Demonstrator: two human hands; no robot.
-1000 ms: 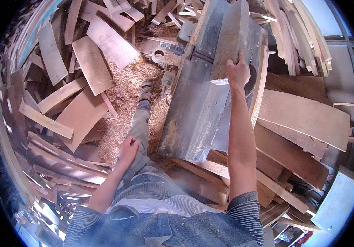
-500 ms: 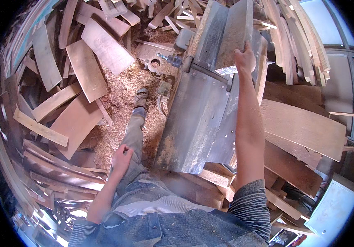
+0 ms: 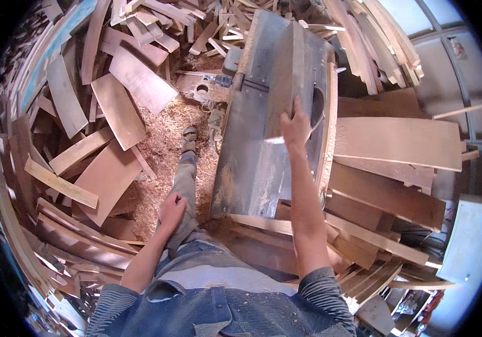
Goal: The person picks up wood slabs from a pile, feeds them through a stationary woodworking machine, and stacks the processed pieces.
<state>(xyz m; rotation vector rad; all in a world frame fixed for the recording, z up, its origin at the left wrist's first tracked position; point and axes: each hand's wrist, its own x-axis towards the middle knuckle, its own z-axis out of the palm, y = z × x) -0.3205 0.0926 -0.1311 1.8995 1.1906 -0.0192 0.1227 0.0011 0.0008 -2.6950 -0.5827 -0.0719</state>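
Observation:
My right hand (image 3: 296, 130) is closed on the near end of a wooden board (image 3: 283, 78). The index finger stretches forward along the wood. Lengthwise, the board rests tilted on the grey metal bed of a planing machine (image 3: 244, 163), its pale end facing me. A dark oval opening (image 3: 318, 106) shows just right of the board. Low beside my left thigh hangs my left hand (image 3: 172, 210), its fingers curled into a loose fist with nothing visible in it.
Loose boards (image 3: 118, 112) lie heaped on the left, and more boards (image 3: 398, 140) stack up right of the machine. Wood shavings (image 3: 162, 132) cover the floor around my foot. A blue motor-like part (image 3: 222, 80) sticks out at the machine's left side. Long slats (image 3: 359, 50) lean at the back right.
My right hand has drawn the board back toward me along the machine bed. The view has shifted slightly to the right. My left hand stays low by the thigh.

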